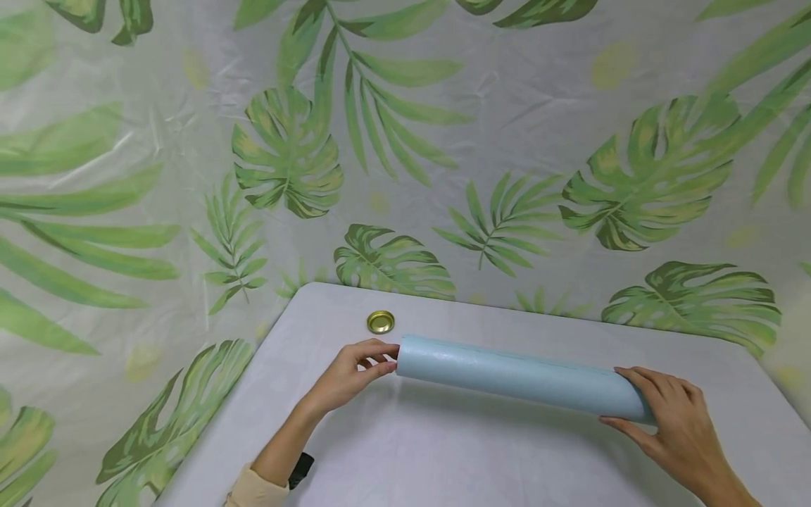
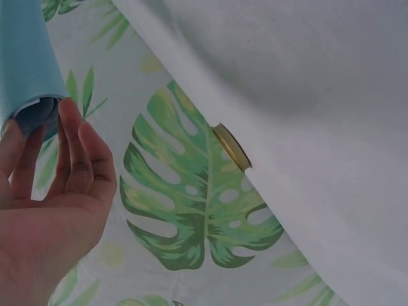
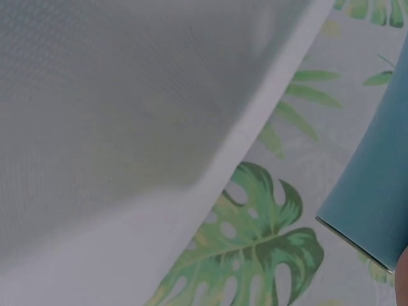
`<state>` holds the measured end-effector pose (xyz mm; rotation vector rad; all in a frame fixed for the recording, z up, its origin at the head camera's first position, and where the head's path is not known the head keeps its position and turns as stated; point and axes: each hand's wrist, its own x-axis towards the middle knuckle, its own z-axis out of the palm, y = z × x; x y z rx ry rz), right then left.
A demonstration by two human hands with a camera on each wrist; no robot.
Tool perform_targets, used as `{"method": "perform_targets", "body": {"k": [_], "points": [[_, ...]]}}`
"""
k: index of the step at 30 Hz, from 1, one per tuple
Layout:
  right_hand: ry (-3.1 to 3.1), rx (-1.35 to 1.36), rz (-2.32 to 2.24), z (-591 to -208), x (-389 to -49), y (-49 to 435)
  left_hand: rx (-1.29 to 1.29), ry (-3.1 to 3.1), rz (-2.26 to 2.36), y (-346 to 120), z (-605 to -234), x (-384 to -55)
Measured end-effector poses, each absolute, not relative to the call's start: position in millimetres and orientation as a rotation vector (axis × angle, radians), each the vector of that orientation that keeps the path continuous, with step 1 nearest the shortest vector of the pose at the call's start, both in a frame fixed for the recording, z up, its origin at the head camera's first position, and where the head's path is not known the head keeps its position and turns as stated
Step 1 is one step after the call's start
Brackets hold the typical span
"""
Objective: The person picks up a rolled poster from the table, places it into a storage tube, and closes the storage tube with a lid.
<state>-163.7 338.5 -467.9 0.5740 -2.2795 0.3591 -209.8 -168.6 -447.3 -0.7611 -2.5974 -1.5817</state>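
Observation:
A light blue roll (image 1: 507,373), a sheet coiled into a long tube, is held above the white table, slanting slightly down to the right in the head view. My left hand (image 1: 351,373) holds its left end with the fingertips and thumb at the rim. In the left wrist view, coiled layers show inside the open end of the roll (image 2: 32,70), with the left hand's fingers (image 2: 80,150) around that rim. Thumb below and fingers above, my right hand (image 1: 681,422) grips the right end. The right wrist view shows only part of the roll (image 3: 376,185) and a sliver of that hand.
A round gold lid (image 1: 381,322) lies near the table's far left edge, just beyond the left end of the roll. The white table (image 1: 443,451) has rounded corners. Behind and beside it hangs a leaf-patterned sheet (image 1: 405,204).

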Motion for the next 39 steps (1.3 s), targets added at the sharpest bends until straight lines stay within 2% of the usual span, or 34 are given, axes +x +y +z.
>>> {"method": "perform_targets", "body": {"k": [8, 15, 21, 27, 39], "points": [[-2.277, 0.572, 0.356, -470, -163, 340, -0.720, -2.627, -1.564, -174, -456, -224], [-2.269, 0.563, 0.354, -473, -161, 342, -0.332, -2.763, -1.173, -187, -480, -269], [-2.288, 0.548, 0.362, -478, -159, 346, -0.363, -2.984, -0.851, -190, -491, -300], [-2.304, 0.543, 0.370, -481, -158, 350, -0.473, -3.120, -0.729, -189, -494, -301], [-2.319, 0.518, 0.368, -478, -157, 351, -0.488, -3.036, -0.645, -177, -483, -296]]}}
